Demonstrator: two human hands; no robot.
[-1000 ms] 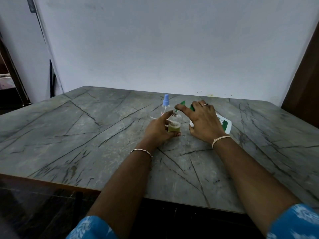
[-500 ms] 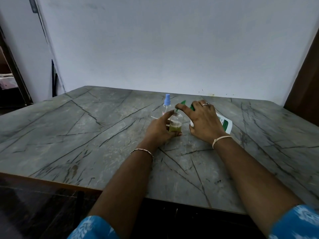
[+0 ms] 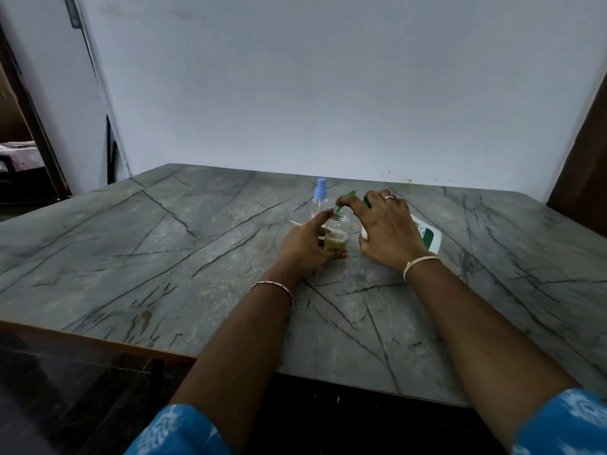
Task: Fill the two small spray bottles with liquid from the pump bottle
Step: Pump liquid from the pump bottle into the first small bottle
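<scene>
left grip [image 3: 303, 246]: curling round the lower half of the open spray bottle [image 3: 337, 224], holding it upright on the surface [image 3: 164, 257].
right grip [image 3: 384, 231]: curling over the head end of the pump bottle [image 3: 430, 236], thumb and forefinger pinching at the green nozzle [image 3: 351, 193].
open spray bottle: standing between the two grips with its neck uncovered, clear-walled, carrying yellow-green liquid [image 3: 335, 245] in roughly its bottom third.
green nozzle: pointing down at the open neck, tip sitting right at the mouth; cannot tell whether anything is flowing.
pump bottle: leaning over toward the open spray bottle, its white body with a green label sticking out to the right from under the right grip; contents hiding behind the opaque wall.
second spray bottle [image 3: 319, 197]: standing upright just behind the left grip, wearing a blue spray cap; fill level too faint to tell.
thin white piece [image 3: 295, 223]: lying on the surface just left of the left grip.
surface: showing grey with dark veins, carrying all three bottles.
</scene>
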